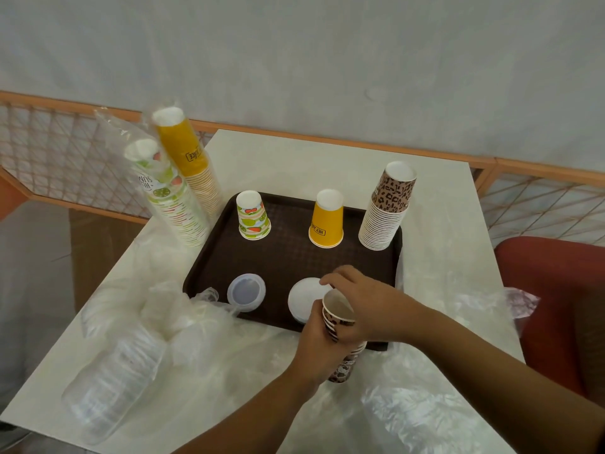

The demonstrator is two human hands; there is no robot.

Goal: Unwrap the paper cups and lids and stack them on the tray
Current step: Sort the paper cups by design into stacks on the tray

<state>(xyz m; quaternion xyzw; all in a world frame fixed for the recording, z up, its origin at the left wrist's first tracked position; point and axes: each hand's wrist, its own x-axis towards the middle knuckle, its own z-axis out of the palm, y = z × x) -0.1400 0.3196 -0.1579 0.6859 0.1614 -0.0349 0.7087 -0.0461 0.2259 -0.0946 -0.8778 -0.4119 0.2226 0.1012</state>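
Observation:
A dark brown tray (288,257) lies on the white table. On it stand a fruit-print cup (252,215), a yellow cup (326,219) and a tall leopard-print cup stack (386,211), all upside down. A clear lid (246,291) and a white lid (306,298) lie at the tray's front. Over the front edge, my left hand (316,347) grips a short stack of leopard-print cups (339,317), mouth up. My right hand (363,303) pinches the top cups of that stack.
Wrapped stacks of yellow cups (190,158) and fruit-print cups (170,198) lean at the table's back left. A wrapped sleeve of clear lids (114,388) lies front left. Loose plastic wrap (409,407) covers the table's front. A red chair (553,290) stands at the right.

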